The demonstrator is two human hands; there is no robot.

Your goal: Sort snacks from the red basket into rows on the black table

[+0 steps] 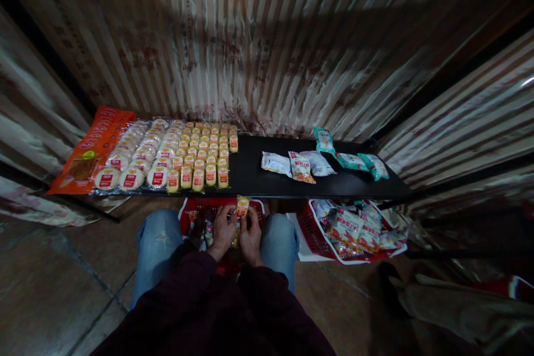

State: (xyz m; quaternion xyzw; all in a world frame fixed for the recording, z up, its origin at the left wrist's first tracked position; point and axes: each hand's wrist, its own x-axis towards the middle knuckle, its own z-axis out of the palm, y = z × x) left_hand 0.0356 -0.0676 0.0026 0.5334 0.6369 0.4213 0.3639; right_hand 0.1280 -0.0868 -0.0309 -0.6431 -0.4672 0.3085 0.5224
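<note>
Between my two hands, above the basket at my knees, is a small yellow wrapped cake (242,206) with a printed label, held upright. My right hand (251,238) grips it from below and the right side. The curled fingers of my left hand (224,229) pinch at its left edge. Just ahead, on the black shelf (250,169), similar yellow wrapped cakes (204,156) stand in close rows. Under my hands a red basket (257,208) with a white rim holds more packets, partly hidden by my hands.
Left on the shelf are white round wrapped crackers (133,178) in rows and an orange bag (85,158). Toward the right lie white packets (276,163), a red-and-white packet (302,167) and green packets (352,161). A second red basket (306,226) stands below right. Someone's leg (450,303) shows lower right.
</note>
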